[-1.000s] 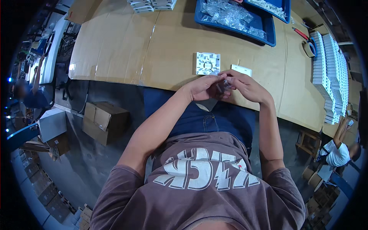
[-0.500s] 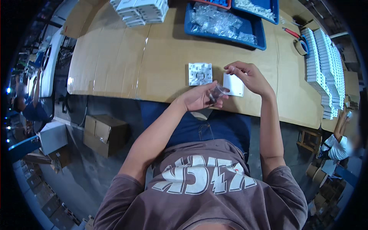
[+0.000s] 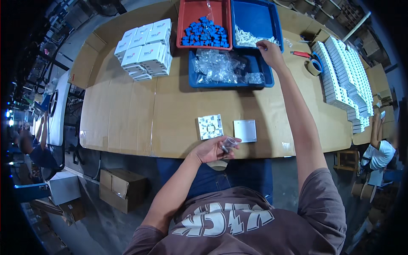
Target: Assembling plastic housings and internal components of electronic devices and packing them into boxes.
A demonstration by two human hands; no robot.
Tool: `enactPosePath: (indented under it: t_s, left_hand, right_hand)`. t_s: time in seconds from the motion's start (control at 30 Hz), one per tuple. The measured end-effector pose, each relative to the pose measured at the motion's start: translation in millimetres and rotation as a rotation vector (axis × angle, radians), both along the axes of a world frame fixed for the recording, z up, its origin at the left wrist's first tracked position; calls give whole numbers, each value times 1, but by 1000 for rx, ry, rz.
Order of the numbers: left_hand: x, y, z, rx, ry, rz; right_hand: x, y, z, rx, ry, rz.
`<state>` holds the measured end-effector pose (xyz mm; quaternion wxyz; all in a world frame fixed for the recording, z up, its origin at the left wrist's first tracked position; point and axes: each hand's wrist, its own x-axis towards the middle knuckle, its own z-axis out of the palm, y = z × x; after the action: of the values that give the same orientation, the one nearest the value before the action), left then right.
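A person's left hand (image 3: 211,150) grasps a small clear plastic bag (image 3: 230,145) in its fingers. Just beyond that hand lies an open square white plastic housing (image 3: 210,127); to its right, a flat square white panel (image 3: 245,131). Farther out, the right hand (image 3: 271,53) hovers over slender white plastic pieces (image 3: 250,39) in a blue plastic tray (image 3: 253,19); its grip cannot be made out.
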<state>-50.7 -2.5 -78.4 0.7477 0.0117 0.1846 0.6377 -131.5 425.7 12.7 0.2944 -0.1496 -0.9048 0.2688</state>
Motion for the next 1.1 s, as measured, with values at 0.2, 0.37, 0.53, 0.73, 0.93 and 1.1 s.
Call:
enactPosePath:
  t_s: [0.2, 0.37, 0.53, 0.73, 0.93, 1.1]
  left_hand:
    - [-2, 2, 3, 58, -7, -21]
    - [-2, 5, 3, 57, -7, -36]
    - [-2, 8, 2, 40, 21, -63]
    - [-2, 7, 5, 35, 21, -62]
    - [-3, 5, 2, 14, 23, -57]
    - [-5, 8, 7, 19, 56, -63]
  right_hand:
    - [-48, 16, -2, 232, -205, 180]
    - [-61, 53, -1, 454, -155, 141]
    - [-71, 81, 9, 334, -270, 82]
    - [-75, 73, 9, 374, -357, 114]
    - [-81, 41, 7, 324, -353, 25]
    - [-86, 35, -6, 229, -300, -117]
